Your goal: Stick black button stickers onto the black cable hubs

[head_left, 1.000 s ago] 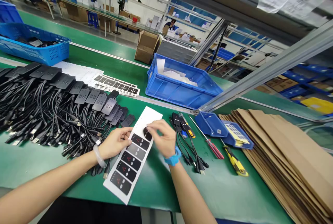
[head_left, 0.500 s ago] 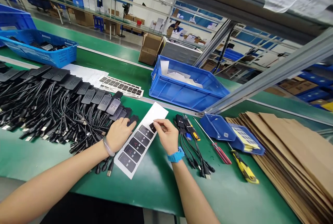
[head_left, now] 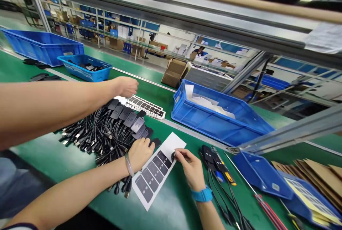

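Observation:
A white label sheet [head_left: 175, 141] with a column of black rectangular stickers [head_left: 155, 172] lies slanted on the green bench. My right hand [head_left: 191, 169], wearing a blue watch, pinches a small dark sticker [head_left: 173, 156] at the sheet's right edge. Closed on a black cabled device [head_left: 155, 142] is my left hand [head_left: 141, 152], just left of the sheet; its fingers hide part of the device. Beyond it lies a pile of similar black devices with cables [head_left: 114, 124]. Two more cabled devices [head_left: 210, 157] rest to the right of my right hand.
Another person's arm [head_left: 66, 105] reaches in from the left, over the pile. Behind are sticker sheets [head_left: 146, 106], a blue crate [head_left: 208, 126] with papers and a blue basket [head_left: 88, 75]. Screwdrivers [head_left: 263, 205], blue trays [head_left: 263, 176] and cardboard [head_left: 315, 176] lie right.
Another person's arm has come in from the left across the pile. The view has swung, shifting the bench rightward and down. My hands keep their hold beside the sheet.

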Action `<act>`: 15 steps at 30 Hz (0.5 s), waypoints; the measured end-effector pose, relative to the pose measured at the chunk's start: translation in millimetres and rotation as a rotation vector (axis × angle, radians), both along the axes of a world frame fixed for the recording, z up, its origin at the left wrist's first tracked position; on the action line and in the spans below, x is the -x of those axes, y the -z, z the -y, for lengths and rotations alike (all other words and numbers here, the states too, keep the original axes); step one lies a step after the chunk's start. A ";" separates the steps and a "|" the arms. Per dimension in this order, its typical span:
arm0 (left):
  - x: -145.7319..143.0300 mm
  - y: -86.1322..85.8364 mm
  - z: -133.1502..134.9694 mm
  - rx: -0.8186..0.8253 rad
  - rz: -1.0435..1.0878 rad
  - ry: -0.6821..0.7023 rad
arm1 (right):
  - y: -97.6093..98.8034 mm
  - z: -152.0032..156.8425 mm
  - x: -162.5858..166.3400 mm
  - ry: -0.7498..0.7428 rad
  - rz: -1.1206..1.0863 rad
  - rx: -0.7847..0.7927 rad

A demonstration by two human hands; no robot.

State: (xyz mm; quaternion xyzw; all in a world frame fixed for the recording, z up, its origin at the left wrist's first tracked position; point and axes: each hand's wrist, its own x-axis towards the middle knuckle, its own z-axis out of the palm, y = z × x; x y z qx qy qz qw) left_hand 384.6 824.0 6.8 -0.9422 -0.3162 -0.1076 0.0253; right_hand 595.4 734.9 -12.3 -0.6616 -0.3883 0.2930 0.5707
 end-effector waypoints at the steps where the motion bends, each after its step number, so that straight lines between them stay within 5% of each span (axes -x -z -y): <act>1: 0.2 -0.4 0.3 0.002 -0.001 0.003 | -0.2 -1.1 0.0 0.005 -0.101 -0.017; 9: -0.8 -2.4 -2.1 0.050 -0.003 0.030 | -8.5 -3.4 -7.5 -0.008 -0.618 -0.153; 15: -8.9 0.3 -5.5 0.079 0.023 0.013 | -9.6 -3.4 -7.5 -0.031 -0.624 -0.142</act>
